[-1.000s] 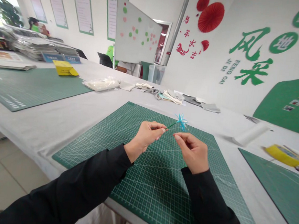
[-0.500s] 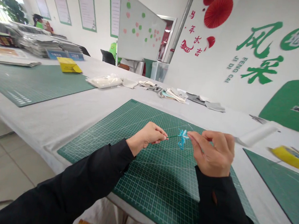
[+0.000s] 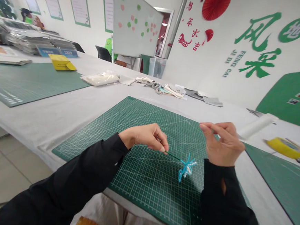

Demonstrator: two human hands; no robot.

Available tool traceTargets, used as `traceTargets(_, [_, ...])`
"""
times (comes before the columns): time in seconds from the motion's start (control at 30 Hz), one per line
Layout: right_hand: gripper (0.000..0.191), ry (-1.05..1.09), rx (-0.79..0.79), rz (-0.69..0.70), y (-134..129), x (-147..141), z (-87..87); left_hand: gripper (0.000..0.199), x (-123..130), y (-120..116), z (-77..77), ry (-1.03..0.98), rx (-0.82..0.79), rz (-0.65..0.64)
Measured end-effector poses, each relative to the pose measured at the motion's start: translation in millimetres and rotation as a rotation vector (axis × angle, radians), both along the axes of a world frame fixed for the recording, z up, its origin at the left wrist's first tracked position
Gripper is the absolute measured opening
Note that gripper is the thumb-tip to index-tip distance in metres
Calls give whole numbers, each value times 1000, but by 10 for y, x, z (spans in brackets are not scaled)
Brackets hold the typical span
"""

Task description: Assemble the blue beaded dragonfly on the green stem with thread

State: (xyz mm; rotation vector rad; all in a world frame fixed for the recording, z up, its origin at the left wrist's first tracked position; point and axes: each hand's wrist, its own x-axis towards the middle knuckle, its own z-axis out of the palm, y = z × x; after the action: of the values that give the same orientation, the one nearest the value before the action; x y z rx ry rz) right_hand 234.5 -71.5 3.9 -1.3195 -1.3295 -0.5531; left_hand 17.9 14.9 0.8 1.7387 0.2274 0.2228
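Observation:
A blue and white flower (image 3: pixel 187 166) on a thin dark green stem (image 3: pixel 173 156) hangs tilted over the green cutting mat (image 3: pixel 139 176). My left hand (image 3: pixel 149 137) pinches the stem's far end between thumb and fingers, with the flower head pointing right and down. Apart from the flower, my right hand (image 3: pixel 222 142) is raised over the mat's right edge. Its thumb and forefinger are pressed together at the tips; whether anything thin is between them I cannot make out.
Other cutting mats lie left (image 3: pixel 38 83) and right (image 3: pixel 277 181). Along the back are a plastic bag (image 3: pixel 100 78), cloth scraps (image 3: pixel 171 90) and a yellow box (image 3: pixel 61 63). A white roll (image 3: pixel 258 126) and a yellow object (image 3: pixel 286 147) lie right. A person (image 3: pixel 29 16) sits far left.
My right hand has come off the flower and moved up and right. The flower head has swung lower, while my left hand still grips the stem. The view has shifted slightly.

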Motion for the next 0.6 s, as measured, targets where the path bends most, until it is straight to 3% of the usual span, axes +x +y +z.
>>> traceTargets(0.13, [23,214,-154,82,101,-46,-145,10,-11,-68,33,-68,-55,-90])
traceTargets(0.33, [30,424,-384,112,220,73,-335,12,22,-147,44,-204,-47,30])
traceTargets(0.47, [36,379,-456,45,251,191,-414,10,28,-180,77,-311,-27,147])
traceTargets(0.6, [32,228,-491,9,275,274,-530,10,46,-182,50,-369,-191,142])
